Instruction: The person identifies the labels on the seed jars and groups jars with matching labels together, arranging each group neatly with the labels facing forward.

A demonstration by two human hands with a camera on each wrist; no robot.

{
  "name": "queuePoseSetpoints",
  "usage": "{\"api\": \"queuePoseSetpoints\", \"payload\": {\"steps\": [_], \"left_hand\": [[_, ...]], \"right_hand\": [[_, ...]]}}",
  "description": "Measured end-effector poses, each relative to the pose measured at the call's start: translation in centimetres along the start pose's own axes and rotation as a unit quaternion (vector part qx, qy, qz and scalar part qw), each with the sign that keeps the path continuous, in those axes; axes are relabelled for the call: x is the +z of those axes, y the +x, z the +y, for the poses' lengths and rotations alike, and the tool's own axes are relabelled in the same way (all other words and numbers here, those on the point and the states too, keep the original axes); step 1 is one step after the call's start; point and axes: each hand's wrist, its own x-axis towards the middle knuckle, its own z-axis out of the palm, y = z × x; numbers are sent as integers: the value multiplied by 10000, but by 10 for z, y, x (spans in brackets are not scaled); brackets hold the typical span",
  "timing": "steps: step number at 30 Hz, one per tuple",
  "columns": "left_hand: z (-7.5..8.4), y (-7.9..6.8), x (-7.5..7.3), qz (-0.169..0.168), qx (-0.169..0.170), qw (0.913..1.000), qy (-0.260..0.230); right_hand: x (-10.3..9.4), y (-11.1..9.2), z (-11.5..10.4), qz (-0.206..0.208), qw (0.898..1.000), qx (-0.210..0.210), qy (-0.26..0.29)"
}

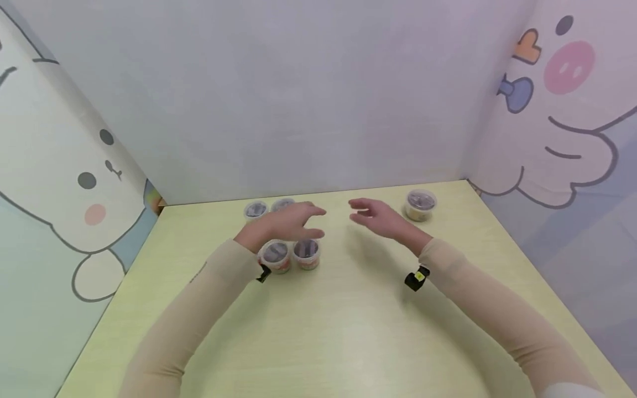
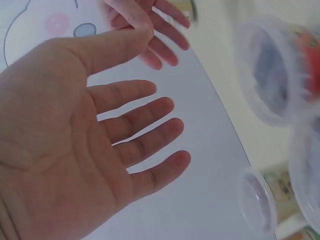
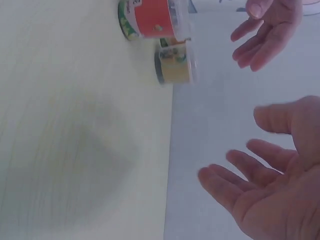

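Both hands hover above the table with nothing in them, palms turned toward each other. The left hand [image 1: 291,221], its fingers loosely extended, hangs over a group of small lidded plastic tubs and partly covers them. Two tubs stand in front: one tub [image 1: 276,253] and, to its right, another tub [image 1: 306,250] with a red label. Behind them are a tub [image 1: 256,209] and a partly hidden tub [image 1: 283,204]. Relaxed and slightly bent, the fingers of the right hand [image 1: 380,217] point left. A lone tub [image 1: 420,205] with a clear lid stands right of that hand, apart from it.
The pale yellow table [image 1: 318,326] meets a plain light cloth wall [image 1: 308,99] at its back edge. Cloth panels with cartoon animals, a left panel [image 1: 55,143] and a right panel [image 1: 562,121], flank it. Each wrist carries a small black device [image 1: 417,278].
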Motion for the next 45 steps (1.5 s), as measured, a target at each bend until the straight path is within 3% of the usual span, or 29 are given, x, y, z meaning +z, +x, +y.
{"api": "queuePoseSetpoints", "payload": {"steps": [5,9,13,16,20,23,29,34,39,42,45], "left_hand": [[10,37,-13,428,295,9985,-172],[18,67,-19,639,371,9965,-390],[26,96,-18,682,340,9953,-601],[32,116,-13,722,278,9946,-684],[35,146,0,1020,212,9894,-1015],[35,167,14,1307,196,9794,-1524],[37,202,51,1740,112,9466,-2712],[38,219,76,1897,-132,9339,-3027],[42,232,89,1960,-329,9227,-3304],[48,239,95,2001,-456,9112,-3572],[54,245,100,2070,-568,8955,-3899]], "right_hand": [[-33,-9,11,1464,9890,20,210],[-57,-19,25,2140,9767,137,-40],[-75,-27,39,2401,9688,458,-406],[-83,-31,50,2534,9645,681,-299],[-87,-35,67,2646,9597,936,176],[-87,-37,81,2687,9552,1076,615],[-79,-39,104,2810,9387,1360,1460],[-71,-39,111,2910,9242,1702,1795],[-68,-38,116,2905,9065,1830,2457],[-67,-37,121,2887,8980,1858,2752],[-65,-36,125,2875,8978,1885,2752]]}}
